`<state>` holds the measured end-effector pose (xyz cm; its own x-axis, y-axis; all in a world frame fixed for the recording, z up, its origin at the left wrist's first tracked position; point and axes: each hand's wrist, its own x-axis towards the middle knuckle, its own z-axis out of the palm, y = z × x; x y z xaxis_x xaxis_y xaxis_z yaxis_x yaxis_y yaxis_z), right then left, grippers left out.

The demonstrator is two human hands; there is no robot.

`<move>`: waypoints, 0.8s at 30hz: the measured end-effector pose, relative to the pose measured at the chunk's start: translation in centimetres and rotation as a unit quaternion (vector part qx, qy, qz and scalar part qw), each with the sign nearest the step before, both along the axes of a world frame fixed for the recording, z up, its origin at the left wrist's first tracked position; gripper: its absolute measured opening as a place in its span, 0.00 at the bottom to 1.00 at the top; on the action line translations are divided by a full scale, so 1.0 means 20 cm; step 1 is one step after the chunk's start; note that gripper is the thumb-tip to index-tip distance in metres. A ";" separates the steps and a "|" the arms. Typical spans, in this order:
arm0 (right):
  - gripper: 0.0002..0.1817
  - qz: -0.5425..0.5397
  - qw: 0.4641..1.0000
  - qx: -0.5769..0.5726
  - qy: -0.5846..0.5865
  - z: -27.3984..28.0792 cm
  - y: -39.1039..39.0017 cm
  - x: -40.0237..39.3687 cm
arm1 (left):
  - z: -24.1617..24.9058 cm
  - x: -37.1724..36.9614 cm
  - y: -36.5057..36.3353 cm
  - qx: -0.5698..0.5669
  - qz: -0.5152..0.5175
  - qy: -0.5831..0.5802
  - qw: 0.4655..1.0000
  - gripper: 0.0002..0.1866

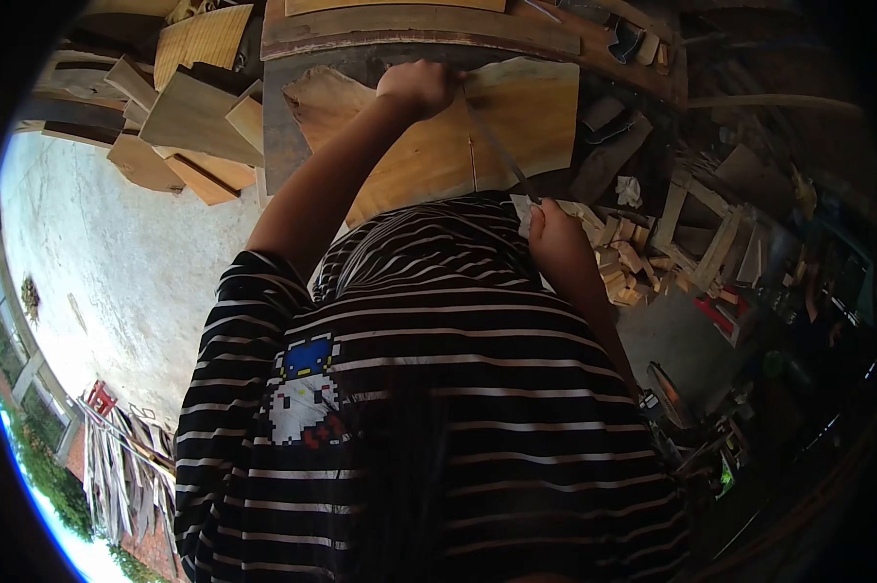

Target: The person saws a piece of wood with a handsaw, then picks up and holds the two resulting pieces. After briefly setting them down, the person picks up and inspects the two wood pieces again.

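A thin, long strip-like tool (pixel 501 151) slants across a wide, light-brown wooden board (pixel 409 155) with an irregular far edge. My left hand (pixel 421 89) is closed at the tool's far end, above the board's far edge. Closer to my body, my right hand (pixel 552 229) is closed round the near end, where something whitish (pixel 524 210) shows beside the thumb. A narrow dark line runs across the board from far to near, just left of the tool. The board's near edge meets my striped shirt.
Stacked wooden boards (pixel 200 117) lie at the far left beside a pale floor (pixel 108 253). Small wood offcuts (pixel 628 257) are heaped at the right, near a wooden frame (pixel 696 228). A long plank (pixel 419 37) lies beyond the board.
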<state>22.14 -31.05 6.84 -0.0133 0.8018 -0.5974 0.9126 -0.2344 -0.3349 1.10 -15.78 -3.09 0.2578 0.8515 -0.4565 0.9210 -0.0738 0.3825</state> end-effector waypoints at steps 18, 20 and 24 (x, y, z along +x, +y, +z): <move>0.16 0.061 0.997 0.036 0.020 -0.16 0.15 -0.14 | 0.07 0.03 -0.02 -0.007 -0.014 0.000 1.000 0.25; 0.16 0.057 0.998 0.013 0.005 -0.03 0.11 -0.10 | 0.04 0.01 -0.01 -0.009 -0.007 -0.005 1.000 0.25; 0.16 0.043 0.999 0.020 0.008 -0.17 0.17 -0.12 | 0.05 0.03 -0.02 -0.001 -0.025 -0.034 0.999 0.25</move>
